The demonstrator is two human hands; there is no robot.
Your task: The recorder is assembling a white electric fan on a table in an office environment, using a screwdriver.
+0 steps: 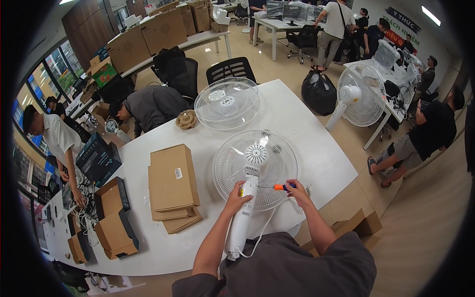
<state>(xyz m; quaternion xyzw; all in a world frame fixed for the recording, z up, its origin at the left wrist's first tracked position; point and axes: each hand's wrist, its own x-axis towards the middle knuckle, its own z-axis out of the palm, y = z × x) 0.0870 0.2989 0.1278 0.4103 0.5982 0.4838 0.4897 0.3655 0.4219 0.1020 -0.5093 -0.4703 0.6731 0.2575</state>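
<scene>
A white electric fan (257,154) lies on the white table in front of me, its round wire grille down on the tabletop and its neck and body toward me. Around the fan's neck, near the joint under the motor housing, my left hand (238,196) is closed. My right hand (298,191) grips a screwdriver (280,187) with an orange and dark blue handle. Its thin shaft points left at the side of the neck; whether the tip sits in a screw is too small to tell. A white cord (264,231) hangs from the body's lower end.
Stacked brown cardboard boxes (173,180) lie left of the fan. Beyond it are a loose fan grille (227,106) and a brown moulded piece (186,120). Opened boxes (116,232) and cables (88,215) cover the left end, near another person's hand (79,198). A second fan (352,94) stands at right.
</scene>
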